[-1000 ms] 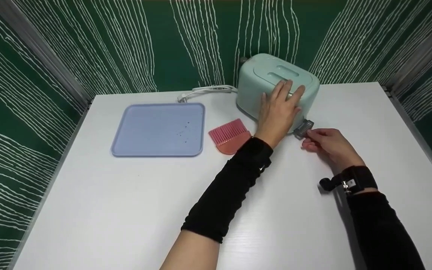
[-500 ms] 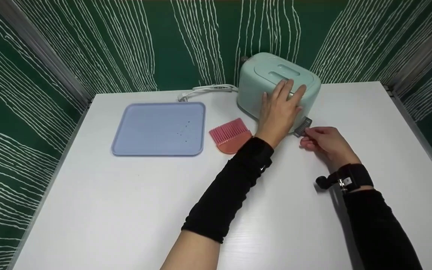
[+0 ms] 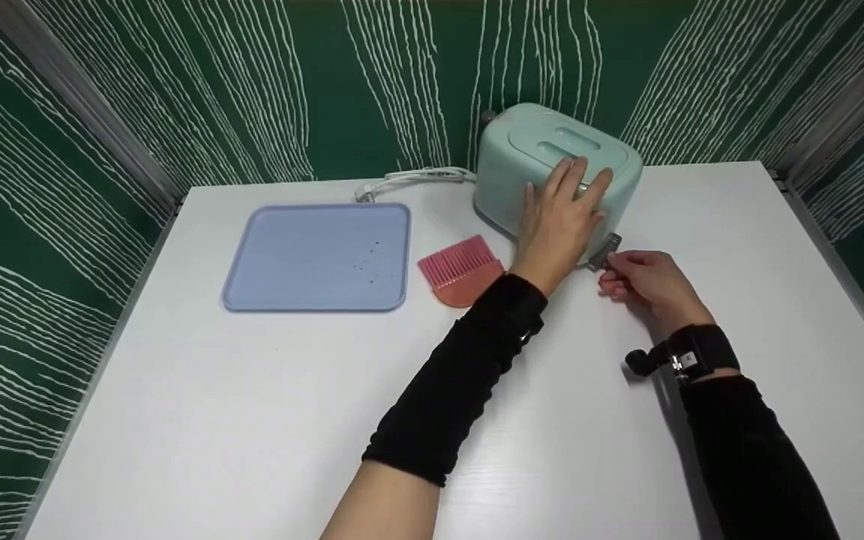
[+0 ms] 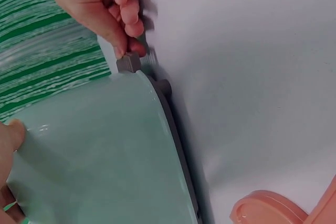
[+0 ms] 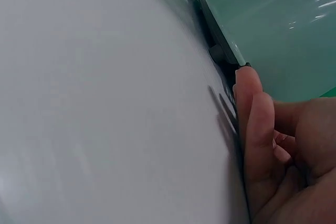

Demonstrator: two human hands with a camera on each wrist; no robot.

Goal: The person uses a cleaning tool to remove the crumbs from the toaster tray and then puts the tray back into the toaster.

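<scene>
In the head view a mint-green toaster stands at the back right, its slots covered by a lid. My left hand lies over its near side, the extended fingertips resting at the lid and the top edge. Thumb and finger of my right hand pinch the outer end of a grey crumb tray, which sticks out low from the toaster's right end. Up close in the left wrist view, the crumb tray shows as a short grey stub under the fingertips. The right wrist view has the hand's fingers hiding it.
A blue tray with dark crumbs on it lies at the left. Between it and the toaster is a pink brush, close beside my left wrist. The white power cord runs along the back edge, against a green wall.
My right hand has moved slightly toward the toaster, and less of the crumb tray sticks out. My left hand stays in place on the toaster.
</scene>
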